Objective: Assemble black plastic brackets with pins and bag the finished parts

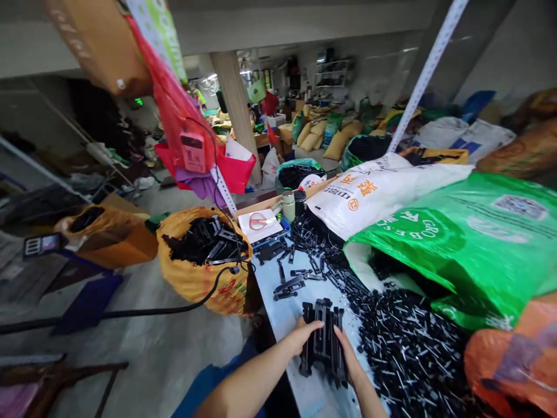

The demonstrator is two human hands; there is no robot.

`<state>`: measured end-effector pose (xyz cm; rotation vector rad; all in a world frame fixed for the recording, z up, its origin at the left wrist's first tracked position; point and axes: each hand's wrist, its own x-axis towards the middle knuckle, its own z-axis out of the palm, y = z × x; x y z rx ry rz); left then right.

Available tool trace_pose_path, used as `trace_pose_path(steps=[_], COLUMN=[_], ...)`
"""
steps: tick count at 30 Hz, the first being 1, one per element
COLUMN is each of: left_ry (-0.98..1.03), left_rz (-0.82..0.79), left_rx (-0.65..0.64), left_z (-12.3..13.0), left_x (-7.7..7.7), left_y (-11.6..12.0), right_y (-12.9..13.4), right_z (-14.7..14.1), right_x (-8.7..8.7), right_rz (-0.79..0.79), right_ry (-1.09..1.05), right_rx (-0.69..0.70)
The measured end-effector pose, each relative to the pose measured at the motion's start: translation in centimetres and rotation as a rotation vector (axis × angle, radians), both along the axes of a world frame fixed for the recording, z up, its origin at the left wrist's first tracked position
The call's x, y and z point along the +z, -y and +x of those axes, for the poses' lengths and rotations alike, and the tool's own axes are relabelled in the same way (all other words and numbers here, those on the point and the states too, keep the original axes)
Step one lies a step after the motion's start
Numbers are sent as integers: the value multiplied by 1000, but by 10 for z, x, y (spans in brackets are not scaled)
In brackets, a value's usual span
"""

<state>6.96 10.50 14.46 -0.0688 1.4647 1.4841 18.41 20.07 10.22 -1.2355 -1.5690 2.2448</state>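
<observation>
Between my two hands is a bundle of long black plastic parts (322, 334), lined up side by side near the table's front edge. My left hand (306, 335) grips the bundle from the left, its thumb lying over the top. From the right, my right hand (347, 352) presses against the bundle's side; most of its fingers are hidden. Farther up the table lie several loose black parts (290, 284). Close to my right hand spreads a large heap of small black pieces with shiny metal pins (404, 348).
A green sack (461, 232) and a white sack (369, 188) lie on the table's right side. An orange-yellow sack of black parts (204, 284) stands left of the table. Scissors (257, 220) rest on a white box near a pale green flask (288, 206). A black cable (174, 309) crosses the left.
</observation>
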Motion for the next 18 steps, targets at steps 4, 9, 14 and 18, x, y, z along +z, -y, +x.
trace_pose_path(steps=[4, 9, 14, 18], left_ry=[-36, -144, -284, -354], left_rz=[48, 151, 216, 177], left_rx=[72, 252, 465, 657], left_z=[-9, -83, -212, -325], left_x=[41, 111, 170, 194], left_y=[23, 59, 117, 176], right_y=[14, 27, 73, 136], right_z=[-5, -109, -276, -413], right_x=[27, 112, 199, 232], right_rz=[-42, 16, 74, 71], right_ry=[-66, -212, -288, -373], right_rx=[30, 204, 448, 615])
